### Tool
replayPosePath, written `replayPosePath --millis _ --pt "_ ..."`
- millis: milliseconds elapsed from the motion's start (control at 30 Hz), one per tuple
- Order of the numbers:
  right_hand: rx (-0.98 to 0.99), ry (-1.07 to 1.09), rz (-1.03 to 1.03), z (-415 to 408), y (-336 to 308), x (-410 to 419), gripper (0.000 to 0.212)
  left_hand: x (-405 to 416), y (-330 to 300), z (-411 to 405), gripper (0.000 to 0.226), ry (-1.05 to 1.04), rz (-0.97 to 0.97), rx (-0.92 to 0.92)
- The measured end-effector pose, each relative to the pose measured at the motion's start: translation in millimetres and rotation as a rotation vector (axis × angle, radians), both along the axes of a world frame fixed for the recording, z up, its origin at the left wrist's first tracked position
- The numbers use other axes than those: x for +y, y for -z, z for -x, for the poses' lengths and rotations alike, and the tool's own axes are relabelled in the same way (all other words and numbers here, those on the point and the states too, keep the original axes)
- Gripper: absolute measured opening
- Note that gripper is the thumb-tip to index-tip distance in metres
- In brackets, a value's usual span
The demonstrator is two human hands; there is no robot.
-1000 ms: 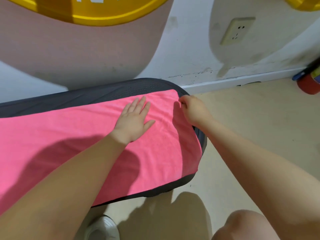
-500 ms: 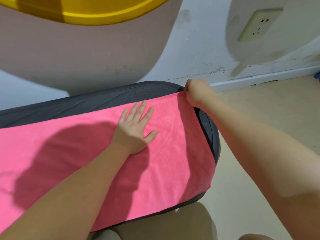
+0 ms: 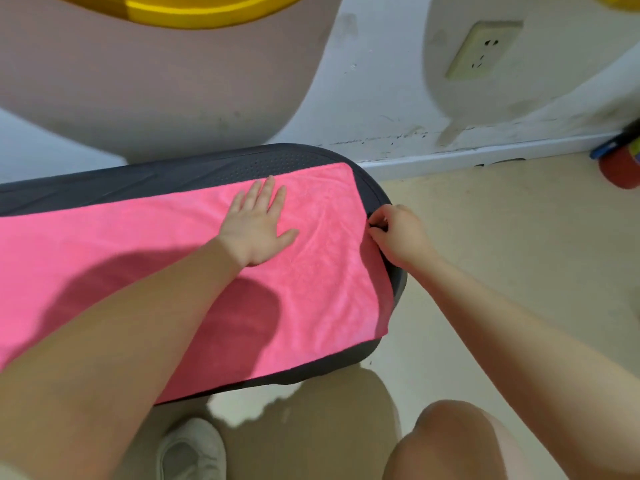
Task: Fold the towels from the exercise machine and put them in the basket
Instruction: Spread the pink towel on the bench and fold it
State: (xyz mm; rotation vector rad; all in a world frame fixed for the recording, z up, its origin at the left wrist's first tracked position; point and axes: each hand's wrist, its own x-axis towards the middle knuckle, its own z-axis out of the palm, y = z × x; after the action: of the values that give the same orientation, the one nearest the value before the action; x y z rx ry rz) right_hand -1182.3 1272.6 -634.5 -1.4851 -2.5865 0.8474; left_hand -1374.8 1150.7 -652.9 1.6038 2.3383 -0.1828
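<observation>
Pink microfibre covers most of the view: a towel point(image 3: 145, 271) lies spread flat along the dark grey padded platform of the exercise machine point(image 3: 263, 161), its far edge short of the platform's back rim, so a strip of dotted grey surface shows behind it. The towel's right end stops just before the machine's rounded end, and its near edge hangs slightly over the front.

The left hand point(image 3: 258, 226) lies palm-down on the towel near that right end — fingers straight and close together, thumb out to the side, pressing the cloth flat. The right hand point(image 3: 398, 235) sits at the towel's right edge, about midway along it, with fingers curled; it seems to be pinching the hem between thumb and fingertips, though motion blur and the dark rim behind make the contact hard to read.

Below the platform a white shoe point(image 3: 190, 448) stands on the beige floor point(image 3: 502, 237), and a bare knee point(image 3: 453, 441) shows at lower right. On the white wall behind are a power socket point(image 3: 483, 50) and a scuffed skirting board; a red and blue object point(image 3: 620, 164) — too cropped to name — lies at the right edge.
</observation>
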Motion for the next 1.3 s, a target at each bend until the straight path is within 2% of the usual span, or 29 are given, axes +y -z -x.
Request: replayPosePath --millis 67,133,200,267,367,500,567,633,733,867,967,1067,1133,1167,1233,1300 --pt "0.005 0.001 0.042 -0.3 -6.3 6.2 0.026 7.9 -17.2 -23.8 0.064 0.042 -0.068 0.047" --pt "0.059 0.04 0.171 4.2 -12.9 16.7 0.022 14.9 -31.0 -56.6 0.051 0.173 -0.169 0.01" --pt "0.116 0.048 0.297 8.8 -17.8 24.7 0.016 18.4 -34.8 -88.5 0.044 0.392 -0.159 -0.076" --pt "0.129 0.039 0.321 11.2 -20.0 28.3 0.018 20.3 -30.3 -108.9 0.041 0.565 -0.105 -0.065" --pt "0.138 0.046 0.308 12.5 -12.9 29.5 0.027 22.0 -20.5 -122.0 0.043 0.566 -0.066 -0.044" --pt "0.048 0.046 0.149 25.0 1.2 28.4 0.016 24.0 -20.1 -131.3 0.037 0.511 -0.031 -0.039" --pt "-0.037 0.048 0.073 31.7 6.1 27.4 0.023 21.4 -21.7 -133.2 0.031 0.466 -0.032 -0.038" --pt "-0.063 0.063 0.038 36.5 8.2 24.7 0.023 15.6 -21.4 -135.3 0.035 0.419 -0.058 -0.058" --pt "-0.059 0.036 0.047 42.0 13.3 21.8 0.018 8.8 -19.2 -136.7 0.042 0.245 -0.057 -0.202" --pt "-0.009 -0.019 0.051 47.1 6.8 23.4 0.012 8.0 -19.2 -125.4 0.039 -0.001 -0.1 -0.403" --pt "0.19 0.078 0.138 47.0 2.2 22.5 0.012 2.9 -20.1 -114.2 0.041 -0.172 -0.237 -0.532" --pt "0.488 0.235 0.372 45.1 -2.0 17.9 0.03 -3.2 -26.3 -110.9 0.013 -0.384 -0.39 -0.76" --pt "0.606 0.257 0.478 43.7 -7.8 16.1 0.033 -6.2 -30.2 -112.3 0.056 -0.519 -0.436 -0.913" --pt "0.639 0.254 0.516 42.4 -11.6 15.3 0.033 -7.0 -31.7 -113.6 0.069 -0.579 -0.454 -0.965" --pt "0.672 0.268 0.559 39.0 -20.1 13.4 0.033 -9.5 -40.0 -117.4 0.072 -0.634 -0.463 -1.017" --pt "0.689 0.311 0.554 36.1 -29.4 14.2 0.032 -13.0 -49.5 -120.3 0.061 -0.639 -0.451 -1.122"
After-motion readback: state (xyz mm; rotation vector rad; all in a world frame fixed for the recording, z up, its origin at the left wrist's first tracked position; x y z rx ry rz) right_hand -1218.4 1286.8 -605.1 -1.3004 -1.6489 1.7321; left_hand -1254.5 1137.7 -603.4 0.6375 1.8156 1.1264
